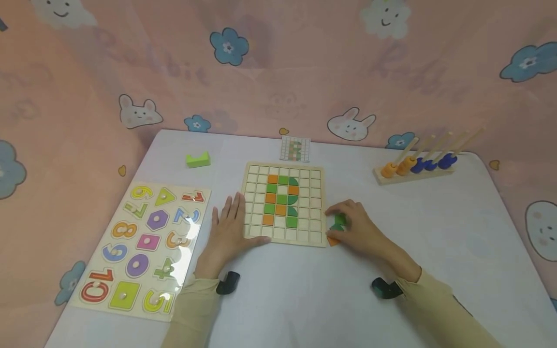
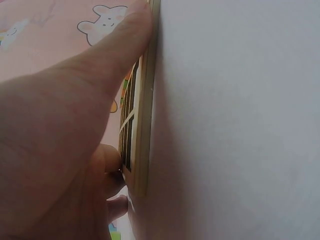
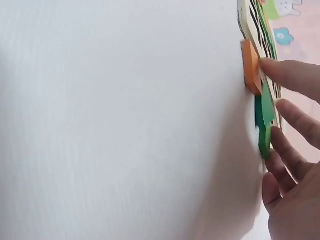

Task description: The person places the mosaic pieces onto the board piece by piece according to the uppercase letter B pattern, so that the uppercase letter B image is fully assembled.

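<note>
A wooden grid board lies mid-table, with orange and green tiles set in an R shape. My left hand lies along its left edge, fingers straight and thumb on the front corner. In the left wrist view the thumb overlaps the board's edge. Beside the board's right edge, my right hand arches over loose tiles: a green tile, a dark green curved tile and an orange tile. The right wrist view shows its fingers spread beside the orange tile, without a clear pinch.
Behind the board lies a small pattern card. A number-and-shape puzzle is at left, with a light green notched block behind it. At back right stands a pegged bead rack. A patterned pink cloth hangs behind.
</note>
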Demonstrator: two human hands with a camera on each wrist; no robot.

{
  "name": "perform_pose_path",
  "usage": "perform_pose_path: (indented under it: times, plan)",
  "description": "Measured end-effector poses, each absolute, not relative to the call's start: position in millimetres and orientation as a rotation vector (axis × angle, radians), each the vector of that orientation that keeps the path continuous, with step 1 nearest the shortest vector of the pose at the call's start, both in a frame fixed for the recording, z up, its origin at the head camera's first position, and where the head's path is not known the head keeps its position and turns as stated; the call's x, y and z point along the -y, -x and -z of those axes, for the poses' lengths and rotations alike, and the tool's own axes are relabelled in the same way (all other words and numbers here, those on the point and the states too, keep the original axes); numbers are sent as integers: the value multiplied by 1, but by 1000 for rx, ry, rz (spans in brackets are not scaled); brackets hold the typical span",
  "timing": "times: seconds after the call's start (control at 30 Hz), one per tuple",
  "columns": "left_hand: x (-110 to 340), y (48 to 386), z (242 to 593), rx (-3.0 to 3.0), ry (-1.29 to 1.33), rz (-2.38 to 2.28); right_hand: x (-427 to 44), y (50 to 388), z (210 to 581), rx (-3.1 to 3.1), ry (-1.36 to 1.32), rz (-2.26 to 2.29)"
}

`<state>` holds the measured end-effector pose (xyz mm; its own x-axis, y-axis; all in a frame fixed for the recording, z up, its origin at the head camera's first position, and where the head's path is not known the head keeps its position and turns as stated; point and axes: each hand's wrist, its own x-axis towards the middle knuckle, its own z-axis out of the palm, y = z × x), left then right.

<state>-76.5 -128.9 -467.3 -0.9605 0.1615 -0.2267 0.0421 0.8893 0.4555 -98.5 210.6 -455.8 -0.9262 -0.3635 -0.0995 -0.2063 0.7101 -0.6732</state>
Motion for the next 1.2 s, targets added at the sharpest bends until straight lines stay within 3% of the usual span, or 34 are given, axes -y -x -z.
perform_pose_path:
  times: [0.57, 0.87, 1.2]
  plan:
    - [129, 77, 466, -2793, -152, -653, -228, 96, 456, -2733, 469, 1076]
    - [129, 77, 466, -2795, -152, -668, -206, 86, 454, -2709, 557, 1233]
    - [128, 77, 465, -2792, -153, -664, -177, 76, 457, -2539, 462, 1467]
